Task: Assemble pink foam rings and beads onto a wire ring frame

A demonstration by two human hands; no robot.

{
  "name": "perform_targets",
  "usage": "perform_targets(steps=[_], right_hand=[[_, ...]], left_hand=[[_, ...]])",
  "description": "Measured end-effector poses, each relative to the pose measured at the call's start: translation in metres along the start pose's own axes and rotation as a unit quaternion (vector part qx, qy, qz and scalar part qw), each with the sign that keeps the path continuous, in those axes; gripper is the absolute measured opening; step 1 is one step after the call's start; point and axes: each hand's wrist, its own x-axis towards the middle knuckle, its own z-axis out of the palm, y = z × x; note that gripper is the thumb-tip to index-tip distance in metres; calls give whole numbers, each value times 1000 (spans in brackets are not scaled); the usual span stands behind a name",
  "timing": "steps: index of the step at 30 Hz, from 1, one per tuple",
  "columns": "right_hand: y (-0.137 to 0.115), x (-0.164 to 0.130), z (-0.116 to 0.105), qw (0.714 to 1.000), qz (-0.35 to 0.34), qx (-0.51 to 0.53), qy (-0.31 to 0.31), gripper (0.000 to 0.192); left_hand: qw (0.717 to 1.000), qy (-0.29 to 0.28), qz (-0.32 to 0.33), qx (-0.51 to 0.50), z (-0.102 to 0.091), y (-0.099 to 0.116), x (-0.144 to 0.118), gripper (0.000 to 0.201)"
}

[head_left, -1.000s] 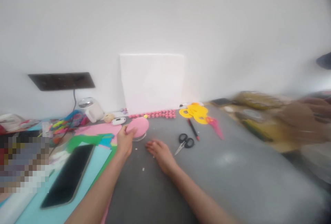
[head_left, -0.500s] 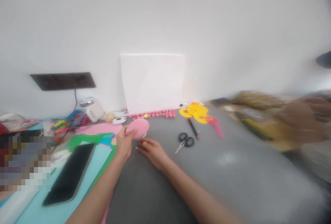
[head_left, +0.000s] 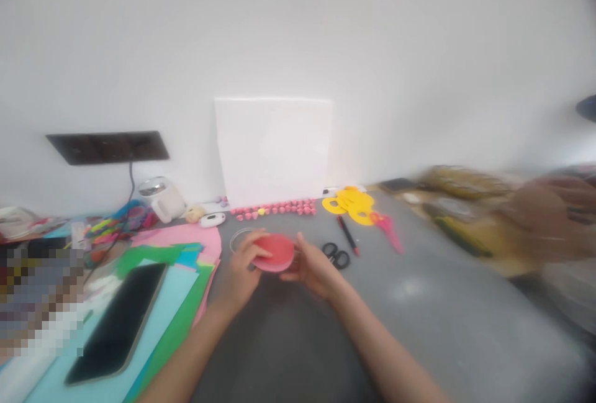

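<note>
Between my hands, just above the grey table, is a stack of thin round paper-like discs: a red disc (head_left: 278, 250) on top, with the edge of a pink disc (head_left: 274, 267) showing below it. My left hand (head_left: 243, 272) grips the stack's left side, fingers over the top. At the right edge, my right hand (head_left: 313, 266) is closed round the stack, with its lower fingers partly hidden beneath. A thin whitish ring (head_left: 234, 236) lies behind my left hand. Black-handled scissors (head_left: 336, 255) lie close by my right hand, which covers their blades.
Small pink pieces (head_left: 279, 208) line the table before a leaning white board (head_left: 274, 148). Yellow rings (head_left: 352, 202), a black pen (head_left: 347, 234) and pink scissors (head_left: 389, 233) lie right of them. At left, a phone (head_left: 118, 322) rests on coloured sheets (head_left: 170, 303).
The pink disc has moved right and nearer, and a red disc now lies over it. My right hand has come up to its edge. A ring now shows on the table.
</note>
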Motion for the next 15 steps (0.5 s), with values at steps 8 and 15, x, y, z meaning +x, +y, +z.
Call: perform_targets(steps=[8,15], right_hand=[[0,-10,2,979,-173,-106,32,41],[8,-8,3,917,-272,-280,89,39]], left_hand=[[978,48,-183,-89,3,7,2,41],[795,-4,-368,-482,6,29,12,47]])
